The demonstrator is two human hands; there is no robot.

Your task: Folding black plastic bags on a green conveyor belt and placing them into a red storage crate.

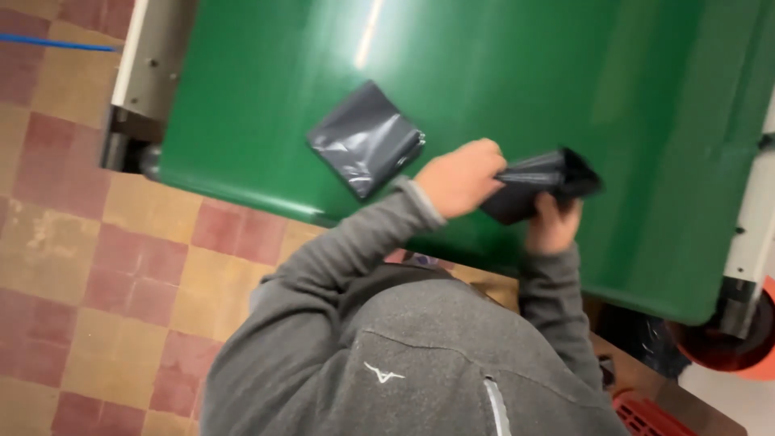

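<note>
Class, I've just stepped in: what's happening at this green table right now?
A person in a grey sweatshirt leans over a green conveyor-like surface. Both hands grip a dark grey plastic bag: the left hand clasps its near end from above, the right hand holds it from underneath. A second, folded dark grey bag lies flat on the green surface, apart from the hands. The checked tile floor shows beside it.

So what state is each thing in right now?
Folded grey bag: lying flat on the green surface, untouched.
Second grey bag: off the surface, bunched, gripped by both hands.
Left hand: closed on it.
Right hand: closed on it from below.
</note>
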